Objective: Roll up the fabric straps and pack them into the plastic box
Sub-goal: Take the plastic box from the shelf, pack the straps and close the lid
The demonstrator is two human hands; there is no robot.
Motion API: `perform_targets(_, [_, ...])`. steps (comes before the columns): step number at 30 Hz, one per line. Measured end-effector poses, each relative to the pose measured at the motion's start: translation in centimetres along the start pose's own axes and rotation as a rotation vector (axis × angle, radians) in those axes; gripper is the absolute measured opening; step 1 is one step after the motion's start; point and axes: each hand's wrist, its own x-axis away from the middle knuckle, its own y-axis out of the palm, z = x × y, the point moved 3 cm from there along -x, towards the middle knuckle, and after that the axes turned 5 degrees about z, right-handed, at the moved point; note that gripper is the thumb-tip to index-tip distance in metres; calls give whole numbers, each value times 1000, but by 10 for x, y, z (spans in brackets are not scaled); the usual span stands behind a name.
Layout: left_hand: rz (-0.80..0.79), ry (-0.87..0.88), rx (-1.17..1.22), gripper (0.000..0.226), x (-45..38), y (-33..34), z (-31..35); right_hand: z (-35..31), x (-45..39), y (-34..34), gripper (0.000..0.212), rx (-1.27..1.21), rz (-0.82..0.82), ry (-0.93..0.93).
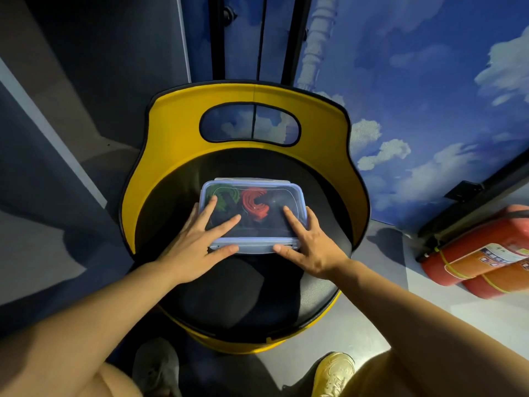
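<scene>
One plastic box [252, 245] is sitting on one yellow chair [171, 133] with a black seat, and one clear lid [274, 222] is covering it. Two rolled fabric straps are showing through the lid: one green strap [226, 196] and one red strap [253, 203]; whether more are lying in the dark part of the box cannot be told. Two hands are resting on the lid, one left hand [197, 239] and one right hand [310, 243]. Two red fire extinguishers [472, 253] are lying on the floor. Two shoes [333, 373] are showing at the bottom edge.
</scene>
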Motion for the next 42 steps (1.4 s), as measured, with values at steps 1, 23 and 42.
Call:
perform_targets(1, [-15,-2,-40,68,0,0,-1,2,-1,1,95,44,0,-9])
perform_targets(23, [167,-31,145,86,-1,-1,-13,11,0,-2,89,86,146,-117])
perform_targets(42, [324,-144,153,70,-15,-23,-21,-5,-6,-13,78,246,343,-127])
